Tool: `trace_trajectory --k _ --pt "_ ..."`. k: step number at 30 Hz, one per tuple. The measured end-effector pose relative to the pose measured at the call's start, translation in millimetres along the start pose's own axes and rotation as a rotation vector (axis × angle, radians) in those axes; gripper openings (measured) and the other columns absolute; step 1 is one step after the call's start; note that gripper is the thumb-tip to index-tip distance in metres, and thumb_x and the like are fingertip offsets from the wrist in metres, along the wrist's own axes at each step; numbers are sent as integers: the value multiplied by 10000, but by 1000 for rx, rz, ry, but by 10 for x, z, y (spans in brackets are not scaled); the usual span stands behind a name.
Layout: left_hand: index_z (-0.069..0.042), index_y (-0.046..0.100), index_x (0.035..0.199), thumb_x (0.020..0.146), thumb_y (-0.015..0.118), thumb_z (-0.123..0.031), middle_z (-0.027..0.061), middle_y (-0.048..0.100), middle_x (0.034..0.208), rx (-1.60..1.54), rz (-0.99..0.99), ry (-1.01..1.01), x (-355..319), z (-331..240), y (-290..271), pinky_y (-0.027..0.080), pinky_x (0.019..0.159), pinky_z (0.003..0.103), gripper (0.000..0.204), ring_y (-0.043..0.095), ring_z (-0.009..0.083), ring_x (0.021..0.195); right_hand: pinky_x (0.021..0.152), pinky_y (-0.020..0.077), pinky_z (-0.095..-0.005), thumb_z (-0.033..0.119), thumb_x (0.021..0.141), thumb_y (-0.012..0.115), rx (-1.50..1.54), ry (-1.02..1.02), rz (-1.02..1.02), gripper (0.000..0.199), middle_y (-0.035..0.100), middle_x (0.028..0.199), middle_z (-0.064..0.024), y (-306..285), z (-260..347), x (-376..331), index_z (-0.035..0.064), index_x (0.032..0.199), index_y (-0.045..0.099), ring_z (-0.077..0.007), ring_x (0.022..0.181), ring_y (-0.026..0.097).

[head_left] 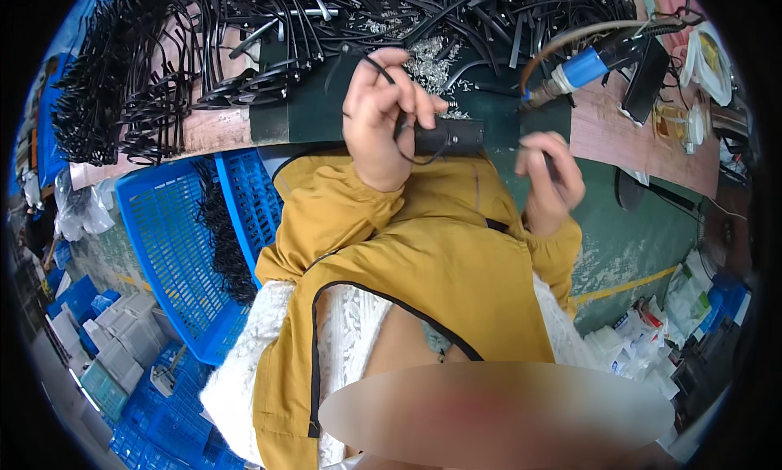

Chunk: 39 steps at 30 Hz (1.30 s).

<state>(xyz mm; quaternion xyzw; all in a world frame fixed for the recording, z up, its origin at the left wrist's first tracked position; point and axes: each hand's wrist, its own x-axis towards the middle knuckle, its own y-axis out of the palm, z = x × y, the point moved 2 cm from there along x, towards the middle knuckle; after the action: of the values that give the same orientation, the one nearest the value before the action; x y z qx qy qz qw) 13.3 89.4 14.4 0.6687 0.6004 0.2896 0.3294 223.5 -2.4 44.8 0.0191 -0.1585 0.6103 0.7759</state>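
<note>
My left hand (376,128) is above the bench's front edge, its fingers closed round a thin black curved piece (423,161) that loops below the fingertips and looks like part of an eyeglass frame. Right beside those fingertips is a dark block (460,136) at the bench edge. Farther right, my right hand (555,175) hovers apart from the block with its fingers curled in. Whatever may be between them is hidden. Beyond the left hand lies a loose heap of tiny silver screws (432,67).
Long black strips (110,83) are piled along the bench's left and far side. A blue powered screwdriver (582,69) hangs at the right, near a clear plastic cup (694,128). A blue basket (171,250) with black strips stands at my left. Bags (631,340) lie on the right floor.
</note>
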Motion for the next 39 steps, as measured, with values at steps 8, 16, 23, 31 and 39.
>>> trace_trajectory --k 8,16,23,31,39 --pt "-28 362 1247 1000 415 33 194 619 1120 493 181 247 -475 143 -374 519 1035 495 260 658 314 1114 649 449 -244 5 952 656 -93 -21 228 103 626 845 -84 381 -49 266 -46 1006 727 -124 739 580" --pt "-36 373 1327 838 770 97 213 607 1272 653 316 242 -756 136 -587 501 1071 440 644 570 360 1333 720 530 -242 29 997 643 54 178 174 136 676 1060 -117 549 -412 185 -75 1031 724 -135 770 647" --pt "-9 494 1232 830 841 -11 168 608 1140 821 356 362 -744 198 -591 470 1103 629 531 671 270 1080 587 532 -231 39 968 686 124 261 46 116 723 1016 -110 607 -415 257 -51 997 753 -117 691 658" --pt "10 619 1113 704 864 54 179 694 970 752 263 506 -700 281 -515 568 1013 573 480 719 292 917 565 506 -261 17 930 705 -259 -49 68 76 701 850 -81 701 -374 222 -10 974 759 -152 643 630" --pt "11 473 1217 888 658 106 164 637 1132 444 -55 125 -625 -36 -382 592 976 405 389 695 280 1095 780 542 -254 -17 930 673 -4 134 427 285 629 1112 -89 581 -254 319 -4 1214 695 -148 917 661"
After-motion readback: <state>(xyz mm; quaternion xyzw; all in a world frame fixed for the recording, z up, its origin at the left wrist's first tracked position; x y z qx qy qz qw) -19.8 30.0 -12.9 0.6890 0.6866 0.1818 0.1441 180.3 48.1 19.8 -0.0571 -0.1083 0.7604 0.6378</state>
